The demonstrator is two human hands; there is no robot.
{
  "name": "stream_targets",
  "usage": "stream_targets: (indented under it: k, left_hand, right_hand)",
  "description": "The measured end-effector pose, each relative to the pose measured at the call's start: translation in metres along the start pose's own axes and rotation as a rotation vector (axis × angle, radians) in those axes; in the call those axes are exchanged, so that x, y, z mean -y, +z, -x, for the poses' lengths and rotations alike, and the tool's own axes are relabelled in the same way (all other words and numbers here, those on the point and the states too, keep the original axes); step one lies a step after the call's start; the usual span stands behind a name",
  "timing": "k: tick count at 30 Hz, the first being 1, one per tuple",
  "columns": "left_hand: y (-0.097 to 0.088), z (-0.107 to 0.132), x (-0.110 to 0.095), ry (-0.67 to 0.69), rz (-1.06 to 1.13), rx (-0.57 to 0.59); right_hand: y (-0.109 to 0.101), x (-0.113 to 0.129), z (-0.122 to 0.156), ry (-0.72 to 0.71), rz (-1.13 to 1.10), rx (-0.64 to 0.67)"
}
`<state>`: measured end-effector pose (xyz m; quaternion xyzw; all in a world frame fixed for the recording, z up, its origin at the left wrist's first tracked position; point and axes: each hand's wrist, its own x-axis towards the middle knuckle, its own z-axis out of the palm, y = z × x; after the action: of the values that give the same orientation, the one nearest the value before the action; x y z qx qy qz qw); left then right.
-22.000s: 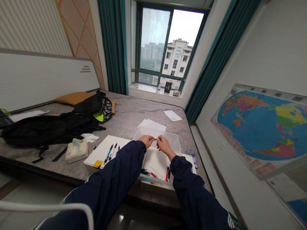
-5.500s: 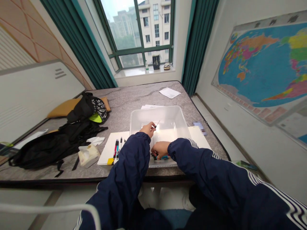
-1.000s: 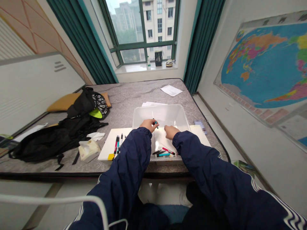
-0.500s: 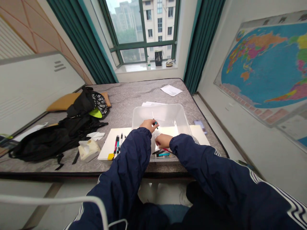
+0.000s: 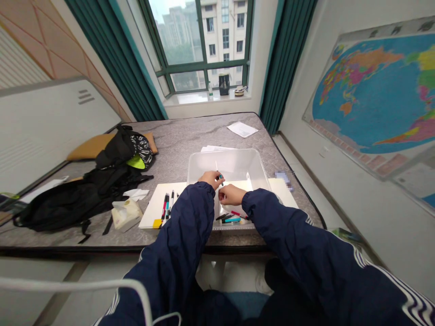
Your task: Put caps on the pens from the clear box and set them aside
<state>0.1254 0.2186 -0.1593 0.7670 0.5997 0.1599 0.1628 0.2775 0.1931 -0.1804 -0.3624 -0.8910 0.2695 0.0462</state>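
Observation:
Over the clear plastic box (image 5: 228, 157), my left hand (image 5: 211, 179) is closed around a slim pen with a teal part (image 5: 220, 177). My right hand (image 5: 231, 195) hovers just below it, inside the box outline, with its fingers curled together. Whatever the right fingers may pinch is too small or hidden to make out. Beneath the right hand, several pen parts lie at the box's near end: a teal piece (image 5: 231, 220), a red one (image 5: 239, 214) and black ones (image 5: 222, 217).
Left of the box, several pens (image 5: 166, 204) and a yellow piece (image 5: 157, 223) lie on a white board (image 5: 148, 216). Further left are a tissue pack (image 5: 126, 214) and a black backpack (image 5: 68, 203). Papers (image 5: 242, 129) lie behind. A white bar (image 5: 68, 285) crosses the lower left.
My right hand has risen slightly, away from the pen parts, and the red piece now shows more fully in the box. My left hand has stayed nearly in place with the pen.

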Motion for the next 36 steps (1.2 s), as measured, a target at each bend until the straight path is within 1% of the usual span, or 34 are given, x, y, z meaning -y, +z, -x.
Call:
stream_targets:
  k: [2, 5, 7, 8, 10, 12, 14, 20, 25, 26, 28, 30, 31, 32, 33, 36]
  left_hand:
    - [0.0, -0.001, 0.001, -0.025, -0.011, 0.0]
    - [-0.001, -0.002, 0.004, -0.077, -0.038, -0.009]
    - [-0.001, -0.003, 0.006, -0.098, -0.061, -0.002]
    - [-0.001, -0.004, 0.006, -0.099, -0.067, 0.001]
    - [0.0, -0.005, 0.007, -0.079, -0.068, 0.008]
    - [0.001, -0.006, 0.007, -0.042, -0.053, 0.018]
    - [0.001, -0.007, 0.006, -0.007, -0.033, 0.026]
    - [0.002, -0.007, 0.004, 0.078, 0.008, 0.026]
    - [0.002, -0.005, 0.003, 0.076, -0.002, 0.016]
    - [0.002, -0.005, 0.002, 0.075, -0.01, 0.014]
    - [0.0, -0.004, 0.0, 0.068, -0.031, 0.008]
    - [-0.002, -0.001, -0.004, 0.057, -0.05, -0.004]
    - [-0.004, 0.001, -0.006, 0.051, -0.057, -0.013]
    - [-0.005, 0.003, -0.008, 0.048, -0.062, -0.024]
    - [-0.007, 0.005, -0.009, 0.049, -0.065, -0.032]
    - [-0.009, 0.014, -0.011, 0.06, -0.076, -0.037]
  right_hand:
    - [-0.011, 0.0, 0.0, 0.04, -0.163, -0.126]
    - [-0.022, -0.004, 0.0, 0.084, -0.403, -0.233]
    - [-0.026, -0.007, -0.001, 0.08, -0.513, -0.31]
    - [-0.027, -0.008, -0.002, 0.083, -0.553, -0.37]
    - [-0.03, -0.011, -0.003, 0.119, -0.596, -0.516]
    - [-0.033, -0.014, -0.004, 0.178, -0.591, -0.638]
    - [-0.035, -0.017, -0.005, 0.218, -0.558, -0.684]
    - [-0.035, -0.015, -0.004, 0.233, -0.488, -0.62]
    - [-0.035, -0.011, -0.001, 0.181, -0.339, -0.604]
    - [-0.036, -0.01, 0.0, 0.165, -0.321, -0.62]
    - [-0.036, -0.011, -0.001, 0.157, -0.314, -0.708]
    - [-0.036, -0.012, -0.001, 0.206, -0.331, -0.8]
    - [-0.035, -0.013, -0.001, 0.242, -0.336, -0.804]
    - [-0.033, -0.013, -0.001, 0.279, -0.332, -0.768]
    - [-0.03, -0.012, -0.001, 0.309, -0.314, -0.696]
    - [-0.016, -0.007, 0.003, 0.331, -0.172, -0.4]
